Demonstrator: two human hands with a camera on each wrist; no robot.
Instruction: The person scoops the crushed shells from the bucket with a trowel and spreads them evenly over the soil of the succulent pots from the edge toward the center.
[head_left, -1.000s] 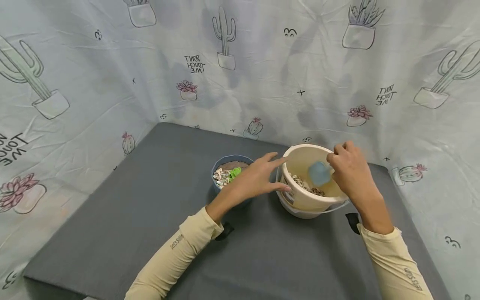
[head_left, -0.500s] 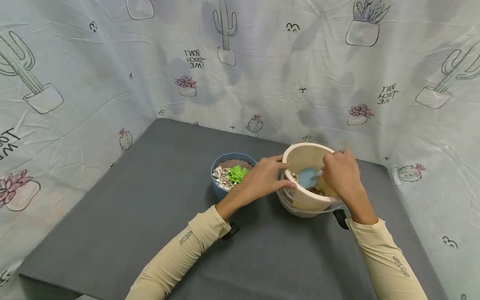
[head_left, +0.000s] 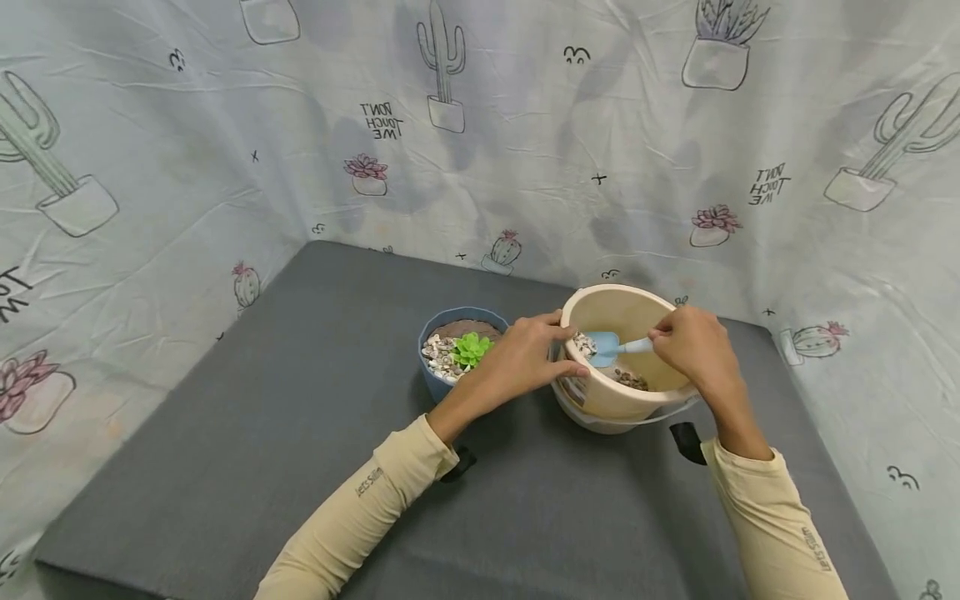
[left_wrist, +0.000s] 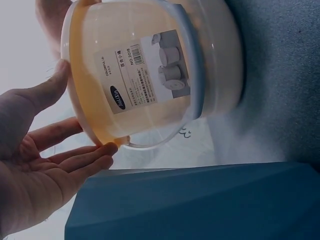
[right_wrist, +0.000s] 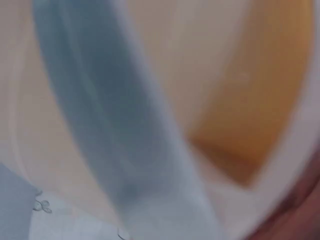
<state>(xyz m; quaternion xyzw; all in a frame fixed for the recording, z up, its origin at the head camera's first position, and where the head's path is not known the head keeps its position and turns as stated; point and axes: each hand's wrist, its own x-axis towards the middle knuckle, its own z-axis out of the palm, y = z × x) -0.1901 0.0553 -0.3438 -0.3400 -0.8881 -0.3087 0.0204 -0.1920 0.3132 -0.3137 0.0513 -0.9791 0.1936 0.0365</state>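
A cream plastic bucket (head_left: 622, 404) stands on the grey table, with pebbles (head_left: 632, 380) inside. My right hand (head_left: 697, 346) grips the pale handle of a small light-blue trowel (head_left: 604, 348) inside the bucket. Pale pebbles (head_left: 583, 344) lie at the blade's tip, near the bucket's left wall. With thumb and fingers, my left hand (head_left: 525, 354) holds the bucket's left rim; the left wrist view shows the thumb (left_wrist: 47, 92) on that rim. A blurred close-up of the bucket (right_wrist: 240, 90) fills the right wrist view, with only a sliver of hand at the edge.
Left of the bucket sits a blue pot (head_left: 435, 382) holding pale stones, brown soil and a green succulent (head_left: 472, 350), partly behind my left hand. The bucket's carrying handle (left_wrist: 192, 75) hangs down its side. A cactus-print cloth (head_left: 487, 192) surrounds the table (head_left: 315, 400).
My left hand has come onto the bucket's rim from beside it. My right hand has lowered the trowel and swung its blade left against the pebbles at the wall.
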